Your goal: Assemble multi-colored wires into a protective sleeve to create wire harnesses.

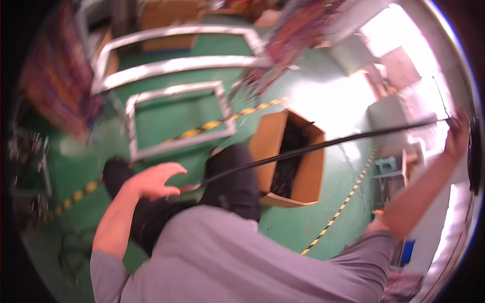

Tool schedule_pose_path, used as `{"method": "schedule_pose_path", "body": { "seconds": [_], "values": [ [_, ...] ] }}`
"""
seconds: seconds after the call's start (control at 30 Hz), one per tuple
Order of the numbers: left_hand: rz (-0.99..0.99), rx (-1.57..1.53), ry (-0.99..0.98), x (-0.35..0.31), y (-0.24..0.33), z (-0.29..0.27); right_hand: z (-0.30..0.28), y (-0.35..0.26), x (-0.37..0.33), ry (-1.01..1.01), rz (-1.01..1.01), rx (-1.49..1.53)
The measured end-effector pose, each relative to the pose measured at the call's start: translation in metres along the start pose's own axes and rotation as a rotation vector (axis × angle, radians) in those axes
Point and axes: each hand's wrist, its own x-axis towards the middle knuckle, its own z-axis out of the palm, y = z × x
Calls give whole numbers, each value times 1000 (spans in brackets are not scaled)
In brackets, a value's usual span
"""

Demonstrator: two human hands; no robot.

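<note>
A long black cable (323,144) stretches across my front, from my lap on the left up to the far right. My right hand (457,134), arm held out to the side, is closed on the cable's right end; a thin dark strand (441,96) rises beside it. My left hand (154,183) is over my thigh with thumb and fingers apart. Close to its fingertips is the cable's left end, where thin coloured wires (191,187) show, blurred. Beneath the cable stands an open cardboard box (314,177) holding a heap of black cables (290,169).
White metal frames (182,64) stand ahead on the green floor (172,118), which carries yellow-black tape (343,207). Bundles of coloured wires hang at the left (63,81) and far middle (298,38). Shelving with a blue-green item (386,165) is at the right.
</note>
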Motion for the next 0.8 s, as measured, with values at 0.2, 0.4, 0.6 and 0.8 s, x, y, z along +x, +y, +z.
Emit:
{"method": "schedule_pose_path", "body": {
  "seconds": [0.2,0.4,0.6,0.8],
  "values": [
    [349,-133,293,127,140,5,306,-57,-46,89,-124,386],
    [77,-387,-64,197,168,47,304,-76,-38,164,-167,317],
    [351,-272,312,138,119,81,276,-71,-21,408,-126,238],
    [290,-237,219,109,126,50,88,-35,36,454,-42,166]
  ]
}}
